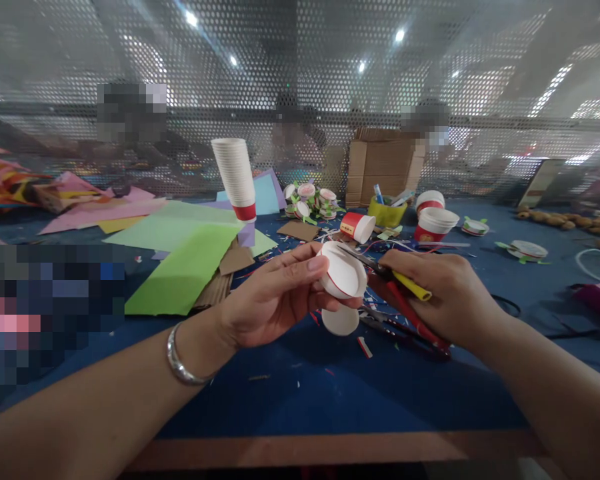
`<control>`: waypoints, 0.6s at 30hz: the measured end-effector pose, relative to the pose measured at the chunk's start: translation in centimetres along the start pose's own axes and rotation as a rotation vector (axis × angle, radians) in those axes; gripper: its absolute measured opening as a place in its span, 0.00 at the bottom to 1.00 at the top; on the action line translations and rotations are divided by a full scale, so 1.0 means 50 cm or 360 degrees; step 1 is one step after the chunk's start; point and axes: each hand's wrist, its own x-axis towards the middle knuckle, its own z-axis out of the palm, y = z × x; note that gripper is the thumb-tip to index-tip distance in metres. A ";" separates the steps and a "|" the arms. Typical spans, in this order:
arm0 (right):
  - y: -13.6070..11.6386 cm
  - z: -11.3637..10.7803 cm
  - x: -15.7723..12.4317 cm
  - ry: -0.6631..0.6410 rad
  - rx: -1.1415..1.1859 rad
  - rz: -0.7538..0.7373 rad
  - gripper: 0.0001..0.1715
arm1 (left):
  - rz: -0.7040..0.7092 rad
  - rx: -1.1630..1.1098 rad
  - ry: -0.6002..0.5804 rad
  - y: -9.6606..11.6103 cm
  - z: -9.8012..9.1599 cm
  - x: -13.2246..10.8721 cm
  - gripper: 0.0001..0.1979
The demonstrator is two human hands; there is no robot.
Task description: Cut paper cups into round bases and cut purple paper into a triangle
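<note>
Between the thumb and fingers of my left hand [285, 290] is the cut-off bottom of a paper cup [347, 270], white inside with a thin red edge. My right hand [440, 283] grips a hand tool with yellow and red handles [411, 285]. Its dark metal tip reaches the far rim of the cup bottom, and fingers partly hide its shape. Below the hands, a white paper disc [340, 321] lies on the blue table. Beside it are what look like scissors [397, 328], partly covered by my right hand.
A tall stack of paper cups [234, 177] stands left of centre near green paper sheets [180, 267]. Behind are a tipped red cup [357, 227], a yellow-green pen holder [387, 215], upright cups [436, 225] and a cardboard box [385, 167]. Paper scraps litter the table.
</note>
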 end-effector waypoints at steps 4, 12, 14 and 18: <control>0.004 0.003 -0.005 -0.0027 0.0003 0.0006 0.10 | -0.0051 0.0024 0.0067 0.000 0.002 0.000 0.15; 0.010 0.013 -0.013 0.0011 0.0004 0.0025 0.09 | -0.0041 -0.0071 0.0019 -0.001 0.003 -0.005 0.13; 0.010 0.014 -0.014 0.0028 0.0011 0.0012 0.10 | -0.0049 -0.0083 0.0005 -0.002 0.004 -0.006 0.12; 0.004 0.009 -0.009 0.0034 0.0022 -0.0013 0.10 | -0.0068 -0.0056 -0.0017 -0.002 0.006 -0.006 0.13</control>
